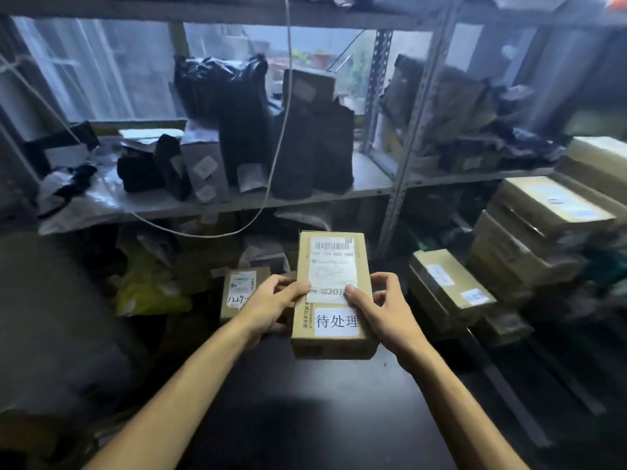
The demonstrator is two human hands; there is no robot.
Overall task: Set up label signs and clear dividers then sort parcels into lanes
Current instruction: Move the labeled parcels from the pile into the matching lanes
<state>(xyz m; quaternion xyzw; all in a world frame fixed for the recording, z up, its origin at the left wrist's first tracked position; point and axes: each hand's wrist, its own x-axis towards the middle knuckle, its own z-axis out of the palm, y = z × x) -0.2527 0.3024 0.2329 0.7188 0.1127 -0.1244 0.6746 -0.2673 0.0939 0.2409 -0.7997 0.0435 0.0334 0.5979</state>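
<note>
Parcel [334, 266]: a small, flat cardboard box held lengthwise just above the near part of a dark table top [305, 418], its far end pointing at the shelves. A barcode shipping slip covers the far half of the top face, and a white sign [337, 321] printed 待处理 sits on the near half.
Left hand [271, 307]: grips the left long edge, with the thumb laid on the top face and the fingers curled under the side.
Right hand [383, 310]: grips the right long edge, with the thumb pressing the slip's lower corner and the fingers bent round the side wall.
Handling: it looks light and stiff, with square, uncrushed corners. The taped paper is probably slick under the thumbs, so a hold on the long cardboard edges seems safer than one on the labels.
Small box [237, 290]: lies just beyond the left hand and has handwritten digits on it.
Yellow bag [149, 286]: soft mailer, further left.
Stacked cartons [543, 225]: piled in tiers to the right, well apart from the hands.
Shelf [339, 195]: grey metal racking beyond, carrying upright black mailers [237, 130]; a pale cable [271, 184] hangs in front.
</note>
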